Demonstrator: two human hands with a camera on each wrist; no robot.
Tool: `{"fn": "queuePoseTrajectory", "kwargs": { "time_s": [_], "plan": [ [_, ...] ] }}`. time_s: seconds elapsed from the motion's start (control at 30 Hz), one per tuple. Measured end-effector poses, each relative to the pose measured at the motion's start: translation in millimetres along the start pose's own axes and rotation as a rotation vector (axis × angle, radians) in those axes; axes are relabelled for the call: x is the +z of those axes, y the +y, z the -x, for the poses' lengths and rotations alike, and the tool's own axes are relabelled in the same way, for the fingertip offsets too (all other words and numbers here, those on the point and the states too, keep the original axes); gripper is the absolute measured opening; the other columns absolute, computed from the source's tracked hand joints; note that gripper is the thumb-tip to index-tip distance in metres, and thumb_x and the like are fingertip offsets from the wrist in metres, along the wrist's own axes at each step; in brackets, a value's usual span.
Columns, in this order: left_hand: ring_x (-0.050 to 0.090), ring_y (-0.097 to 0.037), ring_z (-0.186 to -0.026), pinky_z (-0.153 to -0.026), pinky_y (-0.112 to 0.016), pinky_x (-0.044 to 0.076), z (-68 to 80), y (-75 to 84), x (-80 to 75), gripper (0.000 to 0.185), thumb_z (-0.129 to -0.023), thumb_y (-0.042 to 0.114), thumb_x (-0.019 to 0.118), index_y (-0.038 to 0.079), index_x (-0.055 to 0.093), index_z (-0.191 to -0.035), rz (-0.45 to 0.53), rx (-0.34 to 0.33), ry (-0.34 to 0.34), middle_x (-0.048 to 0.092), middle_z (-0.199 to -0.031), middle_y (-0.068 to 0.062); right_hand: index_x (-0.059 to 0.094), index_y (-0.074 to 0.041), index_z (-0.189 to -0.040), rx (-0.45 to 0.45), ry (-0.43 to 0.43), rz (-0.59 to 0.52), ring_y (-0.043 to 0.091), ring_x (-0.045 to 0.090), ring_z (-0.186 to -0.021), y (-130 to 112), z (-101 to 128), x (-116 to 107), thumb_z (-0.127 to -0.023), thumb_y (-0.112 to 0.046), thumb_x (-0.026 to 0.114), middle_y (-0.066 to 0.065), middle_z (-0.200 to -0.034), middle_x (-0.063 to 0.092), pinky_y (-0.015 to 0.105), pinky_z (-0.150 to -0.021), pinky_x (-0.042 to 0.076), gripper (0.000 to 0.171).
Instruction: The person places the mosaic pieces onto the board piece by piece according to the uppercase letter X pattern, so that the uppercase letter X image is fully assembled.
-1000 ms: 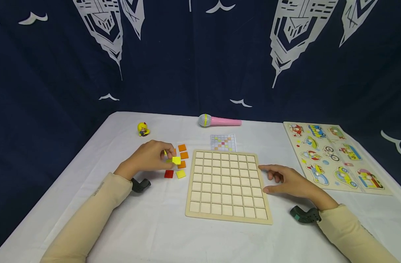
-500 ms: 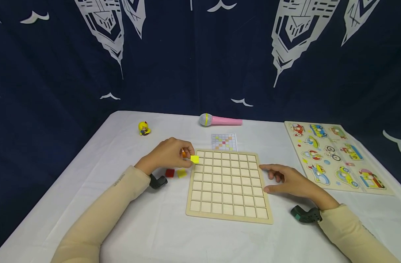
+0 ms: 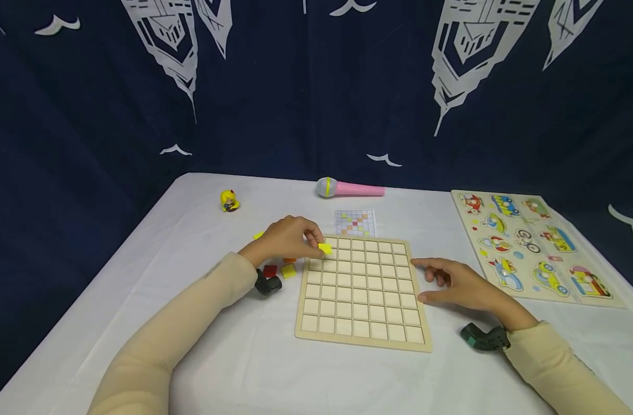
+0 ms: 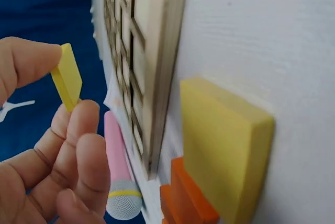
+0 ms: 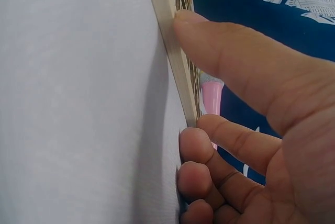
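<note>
My left hand pinches a yellow square tile over the wooden grid board's far-left corner, while my right hand, fingers relaxed, steadies its right edge.

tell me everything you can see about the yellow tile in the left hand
The yellow tile is a small, thin square with flat faces and plain edges, an even matte yellow; whether wood or plastic I cannot tell. The left hand pinches it between thumb and fingertips, tilted, over the top-left corner of the board. Nothing else touches it.
</note>
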State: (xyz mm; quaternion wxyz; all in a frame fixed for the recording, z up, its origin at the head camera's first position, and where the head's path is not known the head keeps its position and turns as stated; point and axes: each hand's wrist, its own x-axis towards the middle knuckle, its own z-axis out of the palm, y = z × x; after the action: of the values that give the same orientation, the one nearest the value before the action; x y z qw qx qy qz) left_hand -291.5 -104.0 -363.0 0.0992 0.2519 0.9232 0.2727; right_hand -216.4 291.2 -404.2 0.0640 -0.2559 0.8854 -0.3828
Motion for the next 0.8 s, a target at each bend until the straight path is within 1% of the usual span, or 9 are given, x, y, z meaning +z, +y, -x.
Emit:
{"fn": "queuePoseTrajectory", "kwargs": {
  "time_s": [0.1, 0.27, 0.53, 0.8],
  "plan": [
    [0.06, -0.012, -0.078, -0.078, -0.034, 0.046, -4.7, 3.7, 2.4, 0.024, -0.087, 0.035, 0.089, 0.019, 0.078, -0.102, -0.023, -0.014, -0.025, 0.071, -0.087, 0.011, 0.059, 0.013, -0.143, 0.001, 0.001, 0.004, 0.014, 0.047, -0.08, 0, 0, 0, -0.085, -0.008, 0.092, 0.002, -0.098, 0.054, 0.027, -0.069, 0.04, 0.07],
    [0.06, -0.012, -0.083, -0.08, -0.036, 0.047, -11.3, 7.1, 5.9, 0.022, -0.087, 0.034, 0.088, 0.02, 0.078, -0.099, -0.08, -0.024, -0.035, 0.069, -0.085, 0.011, 0.059, 0.013, -0.143, 0.001, 0.002, 0.002, 0.014, 0.047, -0.081, 0, 0, 0, -0.085, -0.008, 0.092, 0.002, -0.099, 0.054, 0.027, -0.069, 0.04, 0.07],
    [0.062, -0.011, -0.092, -0.091, -0.046, 0.049, -19.2, 10.8, 9.8, 0.019, -0.088, 0.034, 0.088, 0.022, 0.078, -0.1, -0.172, -0.033, -0.04, 0.071, -0.088, 0.014, 0.059, 0.013, -0.143, -0.001, -0.002, -0.003, 0.014, 0.047, -0.08, 1, 1, 0, -0.086, -0.011, 0.092, 0.003, -0.098, 0.054, 0.027, -0.069, 0.04, 0.07],
    [0.061, -0.012, -0.091, -0.089, -0.044, 0.047, -24.9, 9.7, 11.8, 0.019, -0.088, 0.034, 0.089, 0.023, 0.078, -0.099, -0.213, -0.026, -0.054, 0.069, -0.088, 0.014, 0.06, 0.013, -0.143, -0.023, 0.007, -0.003, 0.014, 0.047, -0.08, 2, 1, 0, -0.085, -0.01, 0.092, 0.002, -0.099, 0.054, 0.028, -0.069, 0.04, 0.07]
  ]
}}
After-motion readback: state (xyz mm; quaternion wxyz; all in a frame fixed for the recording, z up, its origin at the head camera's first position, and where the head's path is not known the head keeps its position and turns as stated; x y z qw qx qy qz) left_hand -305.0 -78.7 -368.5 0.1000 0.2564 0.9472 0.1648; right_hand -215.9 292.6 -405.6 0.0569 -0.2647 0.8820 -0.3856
